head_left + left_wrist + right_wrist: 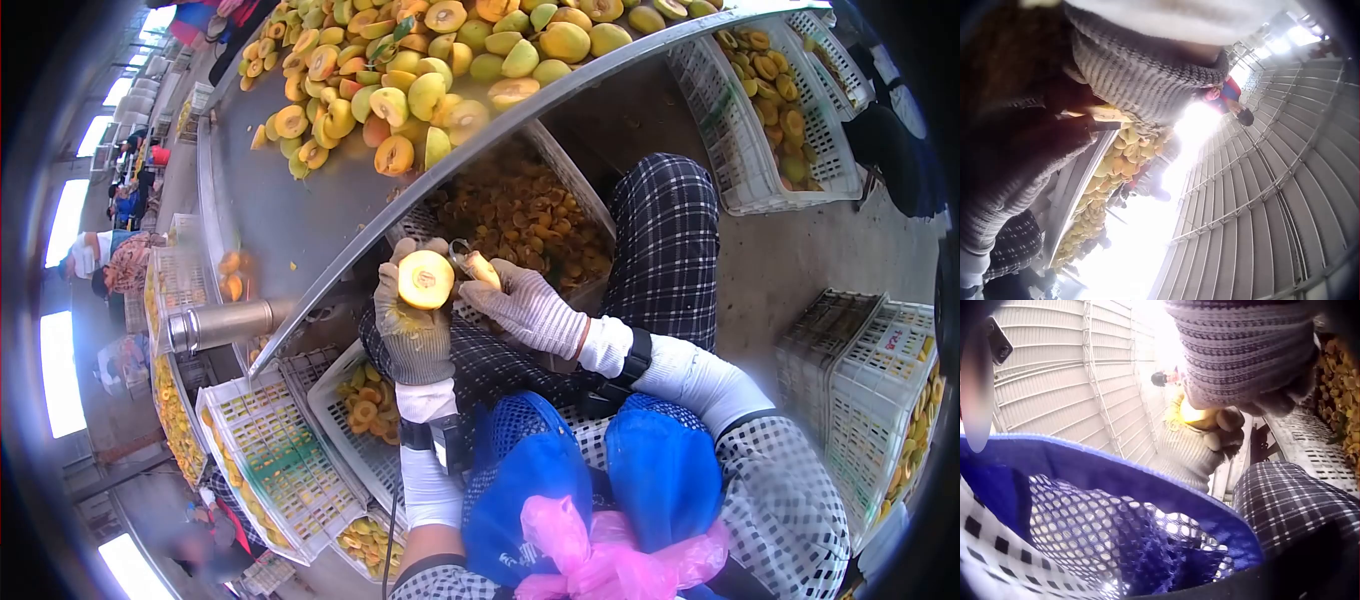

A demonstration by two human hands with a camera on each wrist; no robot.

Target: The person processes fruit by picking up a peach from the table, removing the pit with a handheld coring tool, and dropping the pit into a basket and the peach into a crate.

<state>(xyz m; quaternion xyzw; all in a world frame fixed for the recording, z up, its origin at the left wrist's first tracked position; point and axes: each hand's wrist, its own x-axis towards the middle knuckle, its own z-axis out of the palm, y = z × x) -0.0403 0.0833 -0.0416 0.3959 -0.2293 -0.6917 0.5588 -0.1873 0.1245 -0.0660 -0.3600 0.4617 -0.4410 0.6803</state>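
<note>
In the head view my gloved left hand [415, 335] grips a halved yellow peach [425, 279], its cut face turned up and a round centre showing. Close to its right, my gloved right hand [525, 305] pinches a small pitting tool with a metal loop [460, 250]. An orange-yellow piece [484, 270] shows at those fingertips; whether it is the handle or fruit I cannot tell. The loop is beside the peach's edge. From the right wrist, the left glove [1191, 453] appears around the yellow fruit [1196, 414], beyond the right glove [1244, 356].
Many halved peaches [425, 95] are heaped on a metal table [260, 190] whose raised rim runs before me. Below is a crate of orange-brown scraps [530, 215]. Fruit crates stand left [270, 460] and right [870, 390]. A steel flask [225, 325] lies at the table's left.
</note>
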